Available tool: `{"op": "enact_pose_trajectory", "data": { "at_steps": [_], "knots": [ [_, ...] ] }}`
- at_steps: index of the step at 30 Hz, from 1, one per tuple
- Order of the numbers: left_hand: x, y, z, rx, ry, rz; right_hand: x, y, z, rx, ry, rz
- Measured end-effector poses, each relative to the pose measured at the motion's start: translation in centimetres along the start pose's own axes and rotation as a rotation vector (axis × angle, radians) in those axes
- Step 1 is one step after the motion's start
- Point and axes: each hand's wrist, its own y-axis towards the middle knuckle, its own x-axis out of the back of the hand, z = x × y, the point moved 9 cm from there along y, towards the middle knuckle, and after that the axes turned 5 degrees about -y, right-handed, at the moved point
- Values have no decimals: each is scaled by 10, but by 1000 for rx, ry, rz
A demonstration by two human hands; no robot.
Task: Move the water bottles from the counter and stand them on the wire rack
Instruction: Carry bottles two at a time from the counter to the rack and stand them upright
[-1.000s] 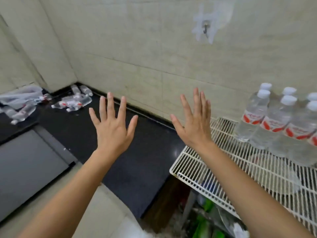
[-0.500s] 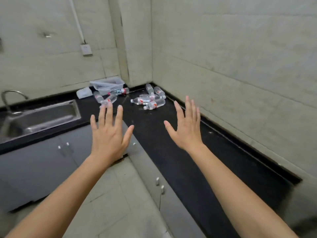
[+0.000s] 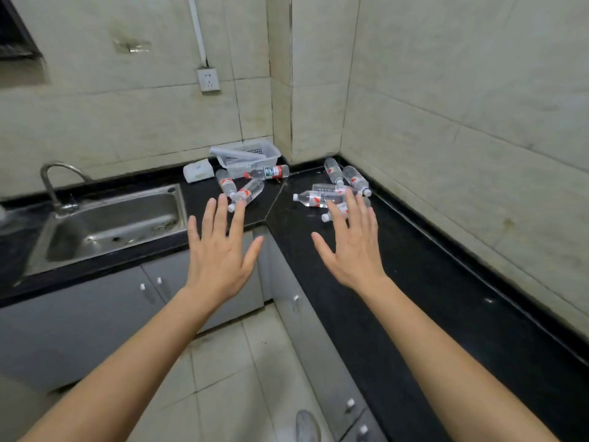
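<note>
Several clear water bottles with red-and-white labels lie on their sides in the far corner of the black counter [image 3: 414, 282]. One group [image 3: 322, 196] lies just beyond my right hand [image 3: 353, 247]. Another pair [image 3: 247, 194] lies beyond my left hand [image 3: 220, 250]. A bottle with a red cap [image 3: 267, 172] rests against a white basket. Both hands are held out flat, fingers spread, holding nothing, short of the bottles. My right fingertips partly hide one bottle. The wire rack is out of view.
A steel sink [image 3: 108, 224] with a tap [image 3: 52, 180] sits at the left. A white plastic basket [image 3: 248, 156] and a small white box [image 3: 197, 170] stand in the corner. Grey cabinets [image 3: 95, 320] run under the counter. A wall socket [image 3: 208, 80] is above.
The view has swung left, away from the wire rack and its standing bottles, to the counter corner. The bottles now lie closer to both open hands.
</note>
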Motion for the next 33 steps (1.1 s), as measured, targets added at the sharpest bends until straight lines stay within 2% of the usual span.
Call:
{"op": "enact_pose_trajectory", "data": {
  "at_steps": [10, 19, 24, 27, 33],
  "knots": [
    [-90, 160, 93, 150, 72, 147, -141, 183, -8, 63, 16, 210],
    [-172, 260, 218, 198, 102, 238, -257, 298, 34, 140, -7, 339],
    [-243, 326, 287, 127, 76, 381, -330, 365, 59, 110, -55, 361],
    [-283, 361, 322, 61, 95, 500, -376, 397, 72, 38, -89, 453],
    [-355, 421, 364, -75, 128, 692, -449, 428, 98, 4, -76, 603]
  ]
}}
